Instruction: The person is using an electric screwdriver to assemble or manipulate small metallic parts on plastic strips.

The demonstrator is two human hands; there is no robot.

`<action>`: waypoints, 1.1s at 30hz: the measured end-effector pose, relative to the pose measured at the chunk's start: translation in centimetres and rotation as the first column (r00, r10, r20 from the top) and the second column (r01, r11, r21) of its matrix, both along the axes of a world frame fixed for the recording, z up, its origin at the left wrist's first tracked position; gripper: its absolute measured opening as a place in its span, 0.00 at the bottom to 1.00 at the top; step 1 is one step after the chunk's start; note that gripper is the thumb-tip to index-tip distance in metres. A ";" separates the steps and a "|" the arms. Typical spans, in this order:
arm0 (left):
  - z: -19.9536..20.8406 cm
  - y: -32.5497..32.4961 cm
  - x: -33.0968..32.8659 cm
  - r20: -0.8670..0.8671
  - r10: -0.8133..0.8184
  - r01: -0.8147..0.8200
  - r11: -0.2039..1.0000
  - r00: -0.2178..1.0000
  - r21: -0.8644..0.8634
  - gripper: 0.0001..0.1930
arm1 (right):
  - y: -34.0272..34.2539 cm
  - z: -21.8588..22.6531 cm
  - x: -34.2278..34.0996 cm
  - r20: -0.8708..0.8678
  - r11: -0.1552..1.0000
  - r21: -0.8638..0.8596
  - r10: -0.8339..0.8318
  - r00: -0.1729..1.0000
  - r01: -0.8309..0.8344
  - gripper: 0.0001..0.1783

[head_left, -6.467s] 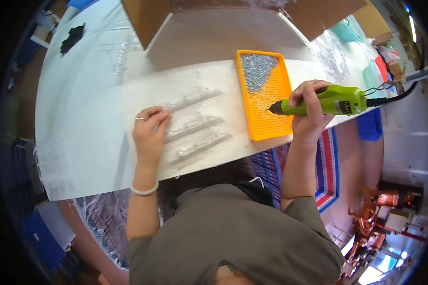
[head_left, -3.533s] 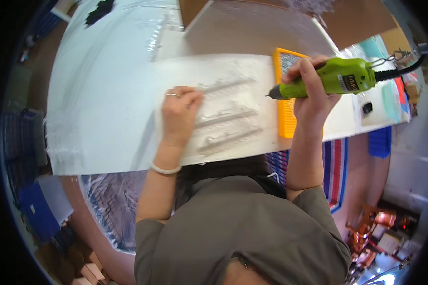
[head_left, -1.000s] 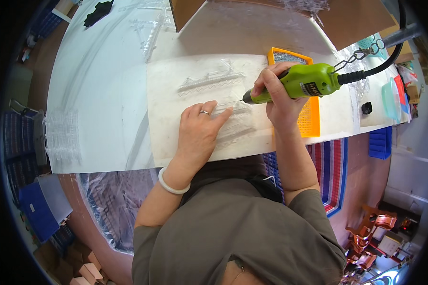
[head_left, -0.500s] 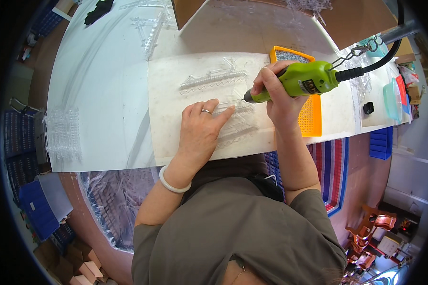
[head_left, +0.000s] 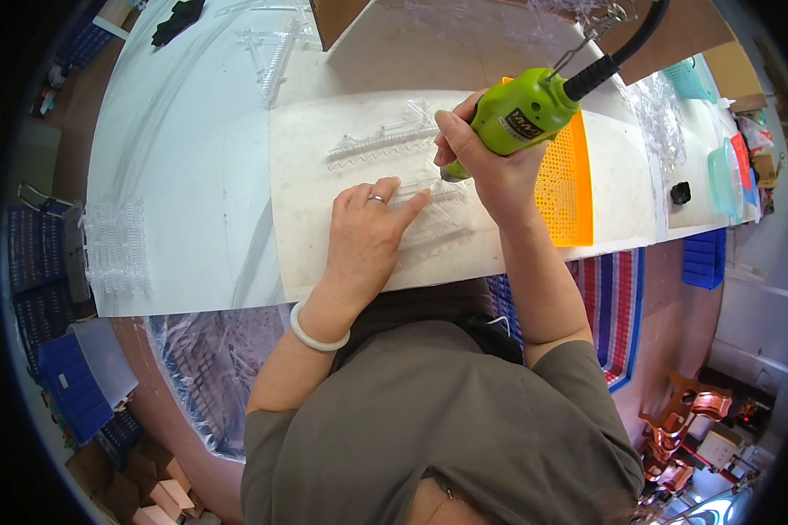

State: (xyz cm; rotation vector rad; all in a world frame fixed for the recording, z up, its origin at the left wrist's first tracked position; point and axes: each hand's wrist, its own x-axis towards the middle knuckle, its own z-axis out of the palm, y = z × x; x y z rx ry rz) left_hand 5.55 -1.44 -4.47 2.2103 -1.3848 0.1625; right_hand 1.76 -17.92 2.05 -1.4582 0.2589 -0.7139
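My right hand [head_left: 499,171] grips a green electric screwdriver [head_left: 524,109], its dark nose pointing down at the clear plastic pieces on the table. My left hand [head_left: 363,232] lies over a clear plastic toothed strip [head_left: 442,194], fingers stretched out and thumb apart, the fingertips resting at the strip close to the screwdriver's nose. Just beyond it lies another clear toothed strip [head_left: 381,147]. Whether the screwdriver's tip touches a screw is too small to tell. An orange perforated tray [head_left: 578,188] sits right of my right hand, partly hidden behind it and the screwdriver.
A stack of clear strips [head_left: 116,245] lies at the table's left edge, and more clear strips [head_left: 276,66] lie farther back. Cardboard [head_left: 674,39] stands at the back. The screwdriver hangs from a chain [head_left: 600,24] and a black cable [head_left: 643,35]. A small black object [head_left: 680,193] sits at right.
The back end of the screwdriver has swung up and to the left, and my right hand has shifted left with it. My left hand has barely moved.
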 end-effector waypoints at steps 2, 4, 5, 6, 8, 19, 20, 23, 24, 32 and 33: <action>-0.1 -0.1 -0.1 -0.017 0.002 -0.002 1.000 1.000 -0.004 0.24 | -0.2 0.3 -0.1 -0.018 1.000 0.003 0.002 1.000 -0.002 0.06; -0.1 -0.1 -0.1 -0.044 0.003 -0.004 1.000 0.999 -0.014 0.25 | -0.5 0.4 -0.4 -0.032 1.000 0.006 0.004 0.999 -0.004 0.06; -0.1 -0.1 -0.1 -0.075 0.006 -0.008 1.000 0.997 -0.024 0.27 | -0.7 0.2 -0.6 0.015 1.000 0.026 -0.011 1.000 0.011 0.05; -0.2 -0.1 -0.1 -0.072 0.004 -0.006 1.000 0.997 -0.029 0.27 | -1.1 0.2 -0.8 0.062 0.999 0.043 -0.024 0.998 0.022 0.05; -0.6 -0.2 -0.1 -0.087 0.027 -0.028 1.000 0.996 -0.013 0.26 | -2.6 0.7 -2.3 0.193 0.995 0.045 -0.092 0.977 0.084 0.05; 0.7 -0.2 -3.3 -0.181 -0.076 0.058 0.993 0.980 -0.103 0.14 | -6.3 0.2 -11.0 0.115 0.907 -0.045 -0.412 0.904 0.419 0.05; 0.5 -0.4 -3.5 -0.222 -0.103 0.079 0.990 0.970 -0.113 0.13 | -6.2 0.2 -11.3 0.094 0.898 -0.054 -0.431 0.897 0.437 0.04; -0.1 -0.7 -3.7 -0.238 -0.189 0.161 0.978 0.953 -0.132 0.13 | -6.4 -0.5 -11.4 0.110 0.900 -0.058 -0.425 0.898 0.433 0.05; 0.1 -0.8 -3.8 -0.237 -0.192 0.164 0.978 0.952 -0.130 0.13 | -6.5 -0.5 -11.5 0.110 0.898 -0.056 -0.428 0.897 0.436 0.05; 1.4 0.4 -1.2 -0.138 0.056 -0.073 0.990 0.989 -0.121 0.13 | -6.9 -1.0 -11.3 0.121 0.900 -0.019 -0.430 0.895 0.435 0.05; 1.3 0.7 -0.9 -0.145 0.107 -0.123 0.986 0.984 -0.110 0.13 | -6.9 -1.0 -11.3 0.121 0.901 -0.017 -0.429 0.895 0.434 0.05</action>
